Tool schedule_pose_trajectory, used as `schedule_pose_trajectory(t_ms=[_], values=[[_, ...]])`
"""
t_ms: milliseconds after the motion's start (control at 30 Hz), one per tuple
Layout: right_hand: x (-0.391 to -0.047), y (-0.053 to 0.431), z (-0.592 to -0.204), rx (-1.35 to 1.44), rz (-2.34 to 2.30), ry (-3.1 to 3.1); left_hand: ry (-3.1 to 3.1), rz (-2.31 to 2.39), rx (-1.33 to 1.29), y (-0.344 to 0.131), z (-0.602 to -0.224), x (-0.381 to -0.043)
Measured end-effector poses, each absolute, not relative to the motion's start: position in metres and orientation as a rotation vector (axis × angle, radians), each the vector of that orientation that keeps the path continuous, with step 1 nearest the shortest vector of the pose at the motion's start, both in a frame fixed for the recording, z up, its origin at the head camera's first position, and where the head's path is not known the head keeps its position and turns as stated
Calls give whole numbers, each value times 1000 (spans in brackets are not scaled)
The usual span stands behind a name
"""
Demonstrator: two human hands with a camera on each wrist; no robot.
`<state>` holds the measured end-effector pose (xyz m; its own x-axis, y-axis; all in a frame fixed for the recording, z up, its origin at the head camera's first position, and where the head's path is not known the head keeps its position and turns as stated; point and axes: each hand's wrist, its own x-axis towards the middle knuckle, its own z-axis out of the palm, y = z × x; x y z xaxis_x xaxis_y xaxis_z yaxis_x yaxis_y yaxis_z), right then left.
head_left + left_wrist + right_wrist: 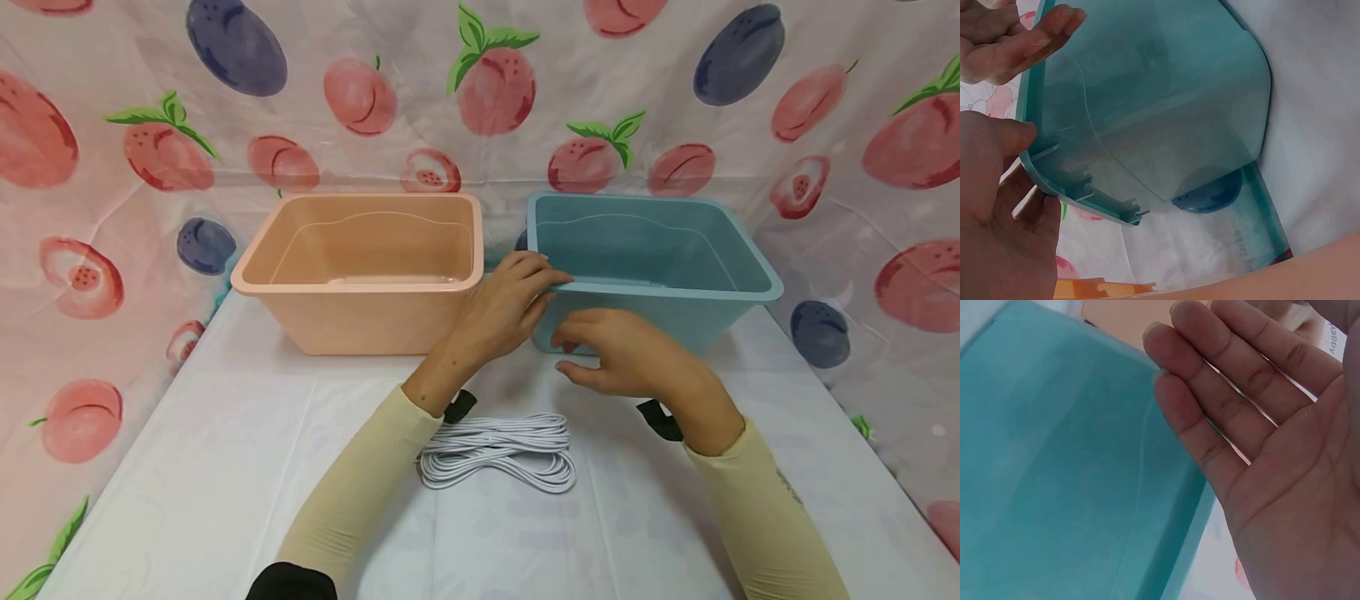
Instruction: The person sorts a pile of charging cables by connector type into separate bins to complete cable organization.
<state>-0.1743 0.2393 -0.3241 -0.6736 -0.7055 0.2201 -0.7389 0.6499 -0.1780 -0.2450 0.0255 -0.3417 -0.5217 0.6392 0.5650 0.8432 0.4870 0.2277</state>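
Observation:
A blue-green plastic bin (660,325) stands upright at the back right of the table. My left hand (507,304) holds its rim at the near left corner; in the left wrist view the thumb and fingers of that hand (997,206) are on both sides of the rim. Just in front of the bin is my right hand (637,354), its fingers extended and slightly bent, holding nothing. The right wrist view shows this palm (1291,481) beside the bin wall (1072,450). A bundle of white cord (498,450), looped and folded, lies on the table between the forearms.
An orange plastic bin (367,321) stands left of the blue-green one, with a narrow gap between them. Under everything is a white-covered table (202,467). A fruit-patterned cloth (420,50) hangs behind and at both sides.

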Motion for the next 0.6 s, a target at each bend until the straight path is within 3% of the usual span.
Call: schedule_pose_trajectory(t_ms=[600], values=[[-175,216,-343,1352,347,-2758,-2328,-680,-1244,25,-341,-245]])
